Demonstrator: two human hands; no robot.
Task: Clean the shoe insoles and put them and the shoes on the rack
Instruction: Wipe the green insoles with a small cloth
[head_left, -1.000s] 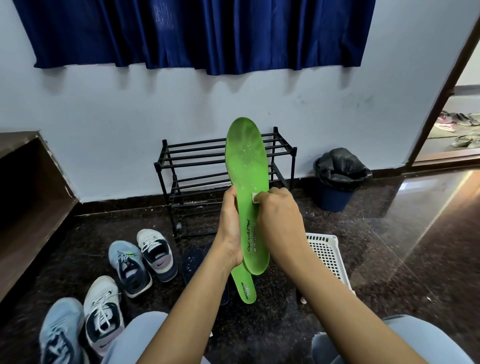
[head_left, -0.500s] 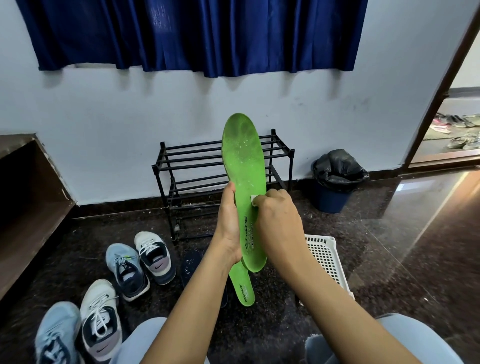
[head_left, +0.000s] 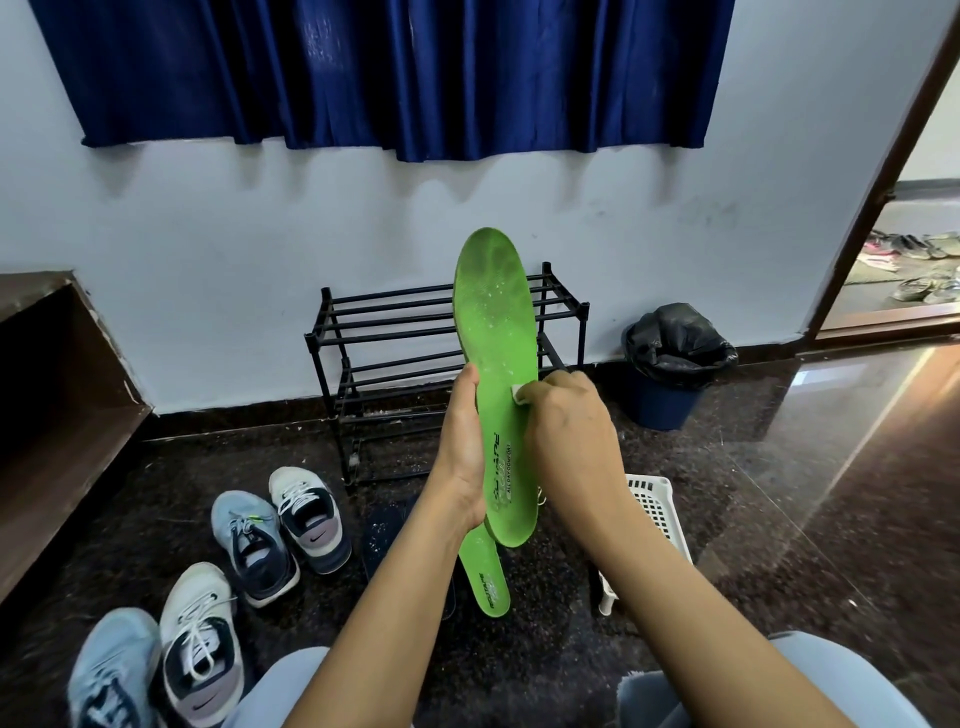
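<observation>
I hold a green insole (head_left: 496, 332) upright in front of me, toe end up, speckled with white flecks. My left hand (head_left: 465, 447) grips its left edge near the middle. My right hand (head_left: 569, 441) pinches a small white wipe (head_left: 518, 392) against the insole's right side. A second green insole (head_left: 485, 571) lies on the dark floor below. Two dark insoles (head_left: 387, 530) lie beside it, partly hidden by my left arm. The black metal shoe rack (head_left: 395, 332) stands bare against the wall. Two pairs of sneakers, one (head_left: 280, 525) and another (head_left: 161, 665), sit at the lower left.
A white plastic basket (head_left: 657, 514) lies on the floor behind my right forearm. A blue bin with a black liner (head_left: 670, 369) stands right of the rack. A wooden bench (head_left: 47, 395) runs along the left. An open doorway (head_left: 914, 270) is at the far right.
My right hand with the wipe has slid slightly up the insole. The view has shifted a little; the insole stays upright in my left hand.
</observation>
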